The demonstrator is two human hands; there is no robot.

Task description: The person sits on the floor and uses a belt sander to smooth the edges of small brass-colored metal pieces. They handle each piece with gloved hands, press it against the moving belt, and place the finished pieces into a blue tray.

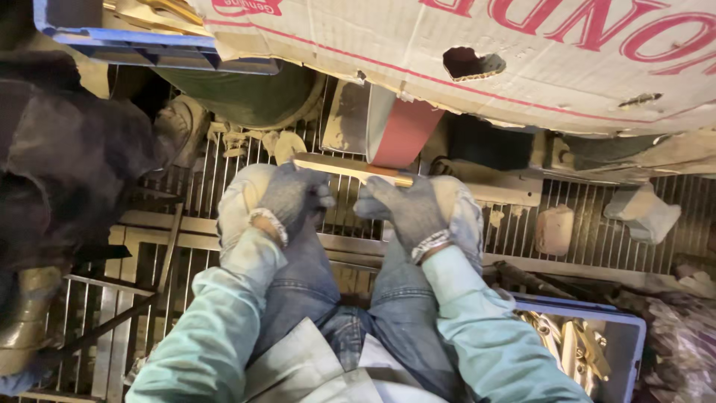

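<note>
Gripping a stiff, likely slippery brass bar (350, 169) at both ends, left hand (287, 200) and right hand (406, 209) clamped, red sanding belt (403, 134) just beyond.

— What colours are on the hands?
— Both the left hand (287, 195) and the right hand (403, 207) wear dark grey gloves with pale speckled cuffs; the sleeves (224, 328) are light mint green.
— And the bar (350, 168) they grip?
— Brassy yellow, with an orange glint near its right end.
— The belt (403, 133) above it?
— Dull red, its edge grey.
— Anything else?
— Blue jeans (298, 283), a blue crate (626, 332) of golden parts (567, 343), and off-white cardboard (522, 60) with red print.
</note>
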